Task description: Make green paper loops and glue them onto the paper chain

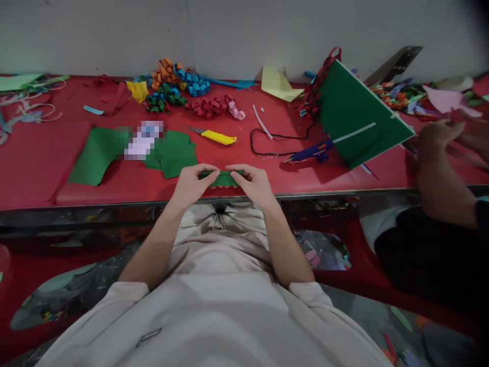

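Observation:
A small piece of green paper [222, 179] with a wavy lower edge is pinched between my two hands at the table's front edge. My left hand [196, 182] holds its left end between thumb and fingers, and my right hand [252, 183] holds its right end the same way. To the left lie larger green sheets [176, 155], partly under a blurred pinkish item [143, 141]. A yellow cutter knife [218, 137] with its blade out rests beyond my hands. Right of it is a blue glue gun [311, 152] with a black cord.
A green board [355, 117] leans at the right. Curled paper chains [206, 106] and a pale yellow sheet [278, 84] lie toward the wall on the red table [237, 165]. Another person's hands [439, 135] are at the far right. A white glue stick [262, 122] lies centrally.

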The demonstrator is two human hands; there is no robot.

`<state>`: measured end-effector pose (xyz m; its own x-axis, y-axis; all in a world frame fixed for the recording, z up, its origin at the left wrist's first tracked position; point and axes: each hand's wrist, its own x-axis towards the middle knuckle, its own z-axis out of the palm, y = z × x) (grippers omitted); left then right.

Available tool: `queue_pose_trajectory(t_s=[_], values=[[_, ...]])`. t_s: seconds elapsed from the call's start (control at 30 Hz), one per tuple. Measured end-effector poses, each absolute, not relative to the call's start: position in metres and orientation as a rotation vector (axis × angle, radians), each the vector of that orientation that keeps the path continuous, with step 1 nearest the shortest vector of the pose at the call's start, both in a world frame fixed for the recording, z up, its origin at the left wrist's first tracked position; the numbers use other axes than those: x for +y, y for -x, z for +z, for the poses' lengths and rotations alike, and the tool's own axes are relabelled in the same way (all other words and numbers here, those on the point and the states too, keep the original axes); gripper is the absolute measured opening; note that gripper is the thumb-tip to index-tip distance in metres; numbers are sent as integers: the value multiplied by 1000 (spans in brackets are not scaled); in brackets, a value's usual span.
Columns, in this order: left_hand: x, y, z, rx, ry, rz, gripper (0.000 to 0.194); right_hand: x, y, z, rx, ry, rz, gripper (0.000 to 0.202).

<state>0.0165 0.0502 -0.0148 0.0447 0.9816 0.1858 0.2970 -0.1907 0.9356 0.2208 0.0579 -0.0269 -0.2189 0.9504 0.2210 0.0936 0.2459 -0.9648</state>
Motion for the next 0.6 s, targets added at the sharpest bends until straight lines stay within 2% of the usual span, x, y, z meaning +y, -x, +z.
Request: queue_pose_trajectory(t_s=[0.23, 0.43, 0.6], values=[[52, -23, -15, 1345, -1659, 1205, 25, 58, -217, -27, -1524, 1053, 1171, 32], [52, -23, -16, 1324, -1686, 1145, 29, 56, -217, -28, -1527, 1064, 1163, 28], [51, -19, -18, 1484, -1848, 1166, 29, 58, -219, -29, -1660, 1069, 1124, 32]])
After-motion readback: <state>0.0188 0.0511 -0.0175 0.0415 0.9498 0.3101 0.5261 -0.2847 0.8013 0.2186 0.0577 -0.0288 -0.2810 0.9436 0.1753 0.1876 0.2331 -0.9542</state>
